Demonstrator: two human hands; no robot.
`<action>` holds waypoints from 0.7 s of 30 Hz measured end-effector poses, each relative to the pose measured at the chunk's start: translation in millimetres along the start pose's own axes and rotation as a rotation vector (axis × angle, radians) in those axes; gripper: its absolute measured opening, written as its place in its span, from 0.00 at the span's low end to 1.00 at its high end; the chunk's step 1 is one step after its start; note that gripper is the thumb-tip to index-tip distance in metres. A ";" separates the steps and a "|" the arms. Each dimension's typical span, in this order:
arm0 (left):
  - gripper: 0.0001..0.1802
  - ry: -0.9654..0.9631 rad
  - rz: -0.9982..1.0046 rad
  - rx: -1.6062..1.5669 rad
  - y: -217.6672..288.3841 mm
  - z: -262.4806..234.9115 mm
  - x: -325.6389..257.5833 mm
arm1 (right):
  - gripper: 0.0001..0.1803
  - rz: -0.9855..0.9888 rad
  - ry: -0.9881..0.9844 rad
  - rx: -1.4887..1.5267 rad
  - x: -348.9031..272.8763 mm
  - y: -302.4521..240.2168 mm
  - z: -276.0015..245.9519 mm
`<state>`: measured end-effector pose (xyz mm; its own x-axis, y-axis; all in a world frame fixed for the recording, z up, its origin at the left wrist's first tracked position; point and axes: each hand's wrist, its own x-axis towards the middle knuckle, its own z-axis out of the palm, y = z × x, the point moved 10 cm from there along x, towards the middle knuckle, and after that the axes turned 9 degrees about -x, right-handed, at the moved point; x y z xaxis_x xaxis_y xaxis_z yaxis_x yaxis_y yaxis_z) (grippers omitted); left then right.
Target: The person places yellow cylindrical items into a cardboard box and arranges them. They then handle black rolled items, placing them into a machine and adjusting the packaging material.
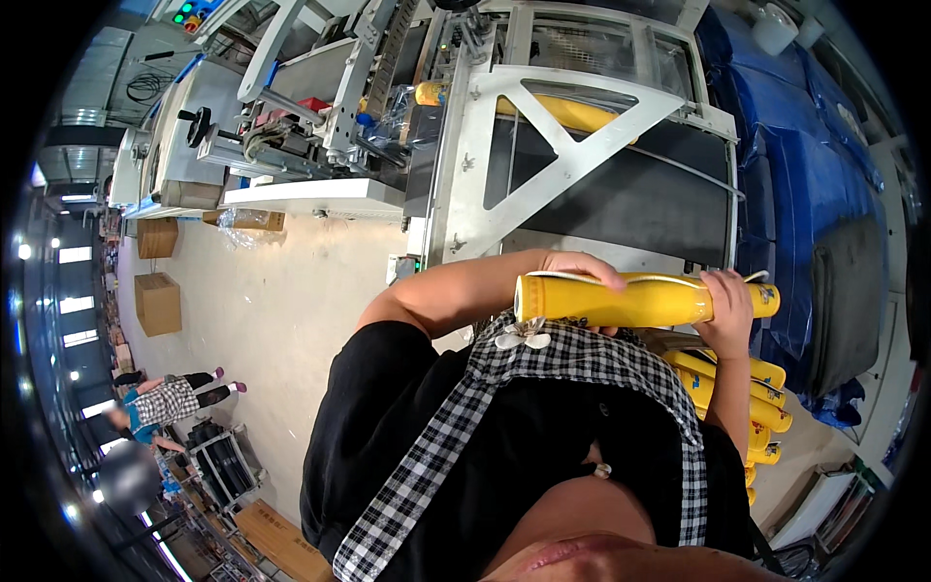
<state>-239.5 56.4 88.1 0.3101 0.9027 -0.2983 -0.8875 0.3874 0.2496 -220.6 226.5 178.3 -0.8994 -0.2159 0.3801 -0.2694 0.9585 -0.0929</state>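
A yellow roll with a white cord along its upper side lies crosswise in front of my chest. Near its left half, my left hand grips it from above, and part of the fingers shows below it. My right hand is wrapped round the roll close to its right end. Beyond my hands, a second yellow roll rests on the dark conveyor belt, partly behind the white triangular frame of a machine.
Several yellow rolls are stacked at my right side. Blue-wrapped bales stand farther right, with dark folded cloth. Another machine fills the far left. Cardboard boxes stand on the floor; a person works at the left.
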 end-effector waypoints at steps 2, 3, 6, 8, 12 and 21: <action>0.44 -0.140 0.056 -0.116 -2.2 -5.2 -4.1 | 0.34 0.061 -0.111 0.107 4.4 -2.1 13.2; 0.53 -0.336 0.061 -0.305 -2.7 0.7 -8.8 | 0.33 0.064 -0.123 0.137 6.0 -1.3 18.6; 0.50 -0.450 0.239 -0.585 6.2 -8.0 -9.9 | 0.33 0.280 -0.124 0.165 -11.2 35.1 27.4; 0.47 -0.183 0.374 -0.480 20.8 -19.5 -25.0 | 0.34 0.479 -0.140 0.094 -30.5 77.0 27.9; 0.43 0.048 0.436 -0.294 9.3 -52.2 -42.1 | 0.33 0.535 -0.112 -0.071 -34.7 146.9 25.0; 0.33 0.358 0.498 -0.444 -8.8 -86.6 -16.0 | 0.32 0.464 -0.267 -0.281 8.0 269.4 94.6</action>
<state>-266.1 22.3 10.8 -0.2262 0.8058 -0.5473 -0.9711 -0.2307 0.0618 -333.0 465.4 69.2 -0.9664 0.2319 0.1111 0.2401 0.9684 0.0670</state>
